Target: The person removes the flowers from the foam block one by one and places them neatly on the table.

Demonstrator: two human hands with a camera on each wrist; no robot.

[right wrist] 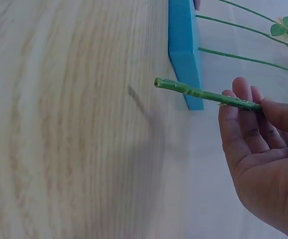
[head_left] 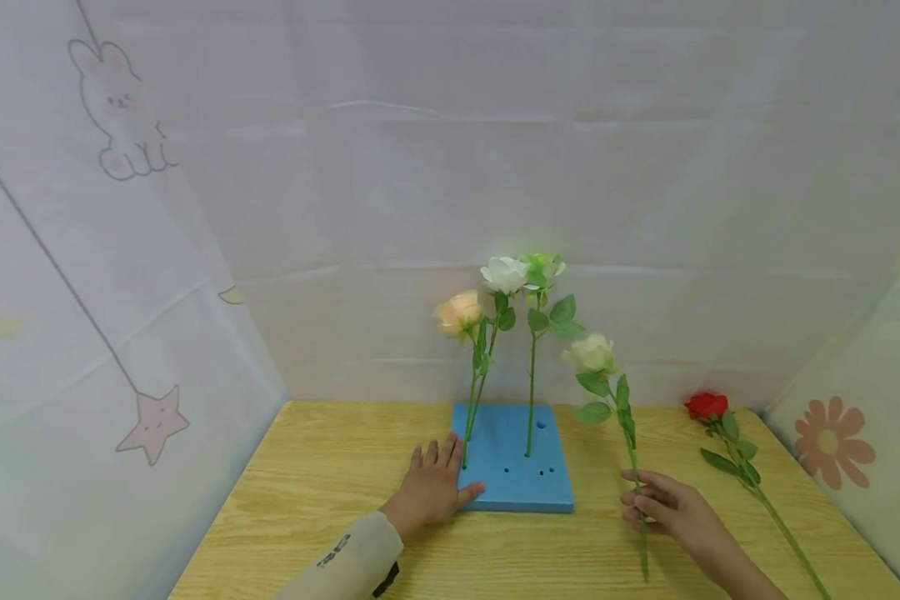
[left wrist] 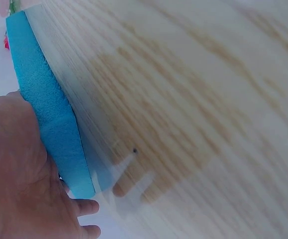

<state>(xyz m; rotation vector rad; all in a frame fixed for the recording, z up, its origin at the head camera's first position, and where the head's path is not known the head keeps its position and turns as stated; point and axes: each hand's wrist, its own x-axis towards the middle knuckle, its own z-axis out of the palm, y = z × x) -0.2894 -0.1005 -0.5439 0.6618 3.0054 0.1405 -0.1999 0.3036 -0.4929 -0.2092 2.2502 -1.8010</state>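
My left hand [head_left: 429,492] lies with extended fingers along the left edge of a blue foam block [head_left: 521,492], its thumb on the front left corner. Three artificial roses stand in the block's holes: a peach rose [head_left: 460,313] and a white rose [head_left: 505,275] toward the left, a greenish rose [head_left: 543,268] nearer the middle. To the right of the block, my right hand [head_left: 675,510] pinches a cream rose [head_left: 592,354] by its lower stem, bloom up. The right wrist view shows that stem's cut end [right wrist: 178,88] sticking out past the fingers, above the table.
A red rose [head_left: 707,406] lies on the wooden table [head_left: 330,467] at the far right, its stem running toward the front edge. Several bare holes show in the block's right half. A pale curtain [head_left: 420,183] with printed figures encloses the back and sides.
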